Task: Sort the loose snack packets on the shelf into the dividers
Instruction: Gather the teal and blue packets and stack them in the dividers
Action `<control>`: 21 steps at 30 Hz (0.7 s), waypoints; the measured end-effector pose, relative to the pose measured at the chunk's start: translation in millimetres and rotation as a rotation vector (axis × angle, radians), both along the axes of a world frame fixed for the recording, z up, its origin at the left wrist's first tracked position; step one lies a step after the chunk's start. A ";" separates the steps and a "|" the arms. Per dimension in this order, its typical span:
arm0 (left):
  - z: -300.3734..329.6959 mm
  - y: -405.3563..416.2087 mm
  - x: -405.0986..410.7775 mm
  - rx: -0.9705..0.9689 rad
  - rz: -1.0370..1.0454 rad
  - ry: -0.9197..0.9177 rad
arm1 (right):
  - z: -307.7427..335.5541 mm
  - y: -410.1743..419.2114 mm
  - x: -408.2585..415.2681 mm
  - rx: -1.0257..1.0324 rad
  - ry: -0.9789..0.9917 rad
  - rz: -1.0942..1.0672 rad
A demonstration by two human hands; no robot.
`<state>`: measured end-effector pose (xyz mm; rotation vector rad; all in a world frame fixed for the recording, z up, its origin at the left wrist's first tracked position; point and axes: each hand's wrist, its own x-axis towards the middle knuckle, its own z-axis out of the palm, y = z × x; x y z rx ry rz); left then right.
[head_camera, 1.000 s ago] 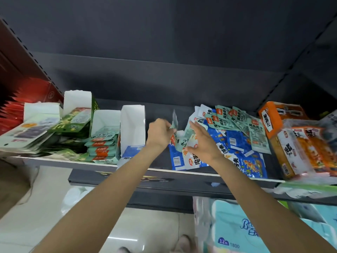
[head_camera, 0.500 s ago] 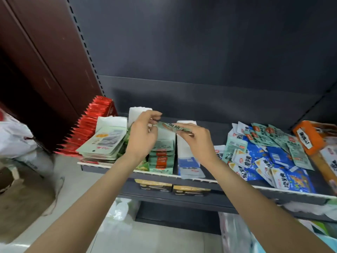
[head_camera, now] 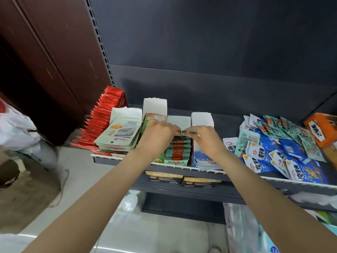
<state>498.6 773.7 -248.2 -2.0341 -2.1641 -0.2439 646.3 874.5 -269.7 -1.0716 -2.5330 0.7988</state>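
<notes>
Head view: green packet (head_camera: pixel 184 132) pinched between both hands' fingers (head_camera: pixel 176 129)

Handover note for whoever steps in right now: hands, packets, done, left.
Left hand and right hand both pinch one green packet just above the stack in the green-packet divider.
Done: that divider holds a tall stack; the blue-packet divider beside it is partly filled.
Left: lower the held packet onto the stack, then sort the loose pile of green and blue packets lying on the shelf to the right.
</notes>
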 end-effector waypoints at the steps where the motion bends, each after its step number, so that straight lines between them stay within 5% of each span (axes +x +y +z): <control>1: -1.8 1.4 1.0 -0.062 0.028 0.048 | -2.5 0.8 -2.2 -0.024 -0.036 0.013; 8: -3.7 21.3 37.4 -0.237 0.103 0.057 | 1.2 12.8 38.6 -0.097 0.100 0.007; 12: -3.3 55.9 90.1 -0.187 0.064 -0.236 | -9.2 43.4 95.3 -0.065 0.195 -0.117; 15: -12.6 93.5 143.2 -0.210 0.055 -0.514 | -27.3 75.8 137.5 -0.050 0.044 -0.201; 21: -46.9 158.2 214.6 -0.490 0.246 -0.658 | -73.9 128.4 190.6 -0.153 -0.250 -0.176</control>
